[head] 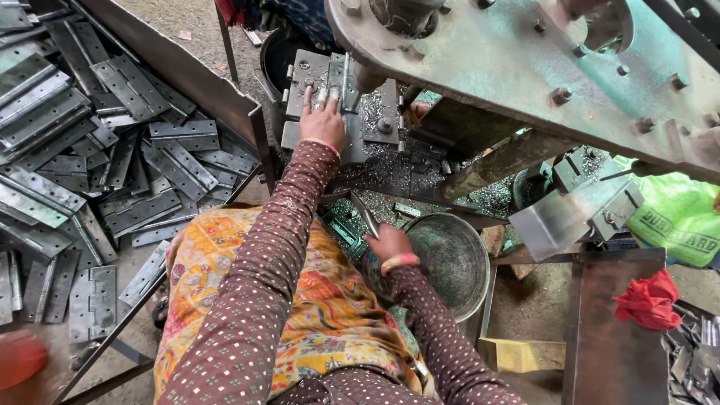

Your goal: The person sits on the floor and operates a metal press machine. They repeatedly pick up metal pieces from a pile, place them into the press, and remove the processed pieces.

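We press our left hand (322, 120) flat, fingers spread, on a grey steel hinge plate (321, 79) lying on the press bed (379, 161), directly beneath our fingertips. Our right hand (390, 244) is clamped round a metal lever (365, 214). Shavings (373, 111) crowd just right of the fingers; the green machine arm (525, 60) overhangs beyond them.

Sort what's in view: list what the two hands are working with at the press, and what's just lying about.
In use:
left hand pressing the hinge plate on the press bed
right hand gripping the metal lever

Lying about:
pile of hinges
metal bowl
red cloth
green bag
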